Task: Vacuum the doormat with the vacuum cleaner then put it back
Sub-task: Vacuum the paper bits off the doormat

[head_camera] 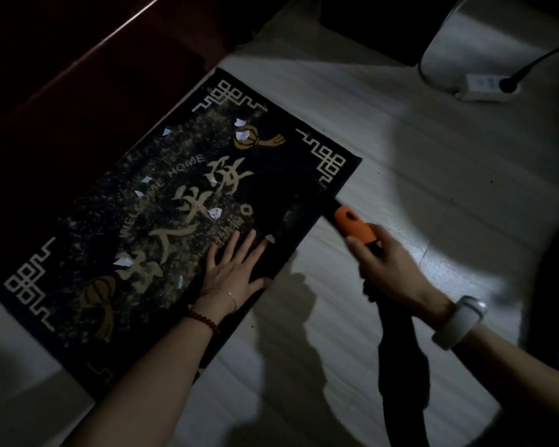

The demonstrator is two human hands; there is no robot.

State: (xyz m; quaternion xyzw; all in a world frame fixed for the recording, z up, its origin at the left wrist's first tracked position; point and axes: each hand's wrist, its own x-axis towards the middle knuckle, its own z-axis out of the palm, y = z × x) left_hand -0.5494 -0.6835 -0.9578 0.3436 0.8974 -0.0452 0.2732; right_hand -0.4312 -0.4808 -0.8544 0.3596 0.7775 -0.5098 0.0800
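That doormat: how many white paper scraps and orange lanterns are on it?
White paper scraps on the doormat, first at: 10, as far as the dim light shows
Orange lanterns, first at: 2
Total: 12

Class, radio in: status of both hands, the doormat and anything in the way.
Left hand flat on doormat. Right hand grips vacuum handle, nozzle end at mat's edge. White paper scraps scattered on mat, unvacuumed. Power strip on floor, clear of mat.

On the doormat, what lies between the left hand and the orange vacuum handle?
In the head view, one white paper scrap lies on the dark doormat between the left hand and the orange vacuum handle.
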